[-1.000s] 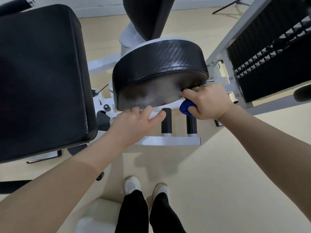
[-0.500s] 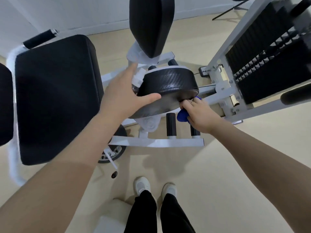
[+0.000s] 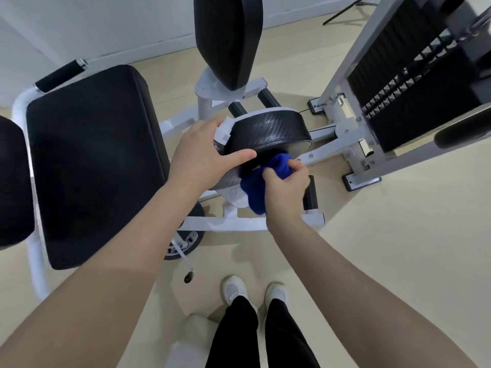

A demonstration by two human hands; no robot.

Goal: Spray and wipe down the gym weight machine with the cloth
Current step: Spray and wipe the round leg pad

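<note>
A round black leg pad [image 3: 268, 131] of the white-framed weight machine sits at the centre. My left hand [image 3: 202, 155] lies on the pad's left side, thumb stretched along its lower edge, fingers reaching over a white bracket behind it. My right hand [image 3: 285, 185] grips a bunched blue cloth [image 3: 261, 181] and holds it against the pad's underside. No spray bottle is visible.
The large black seat cushion [image 3: 98, 160] fills the left. A second upright pad [image 3: 228, 38] stands behind. The weight stack [image 3: 414, 83] and its white frame rise at the right. Black foot rollers [image 3: 309, 193] sit on the white crossbar [image 3: 225, 224]. My feet stand on beige floor below.
My left hand rose from under the pad onto its left side. My right hand slid left along the pad's underside, and more of the blue cloth shows. The view pulled back.
</note>
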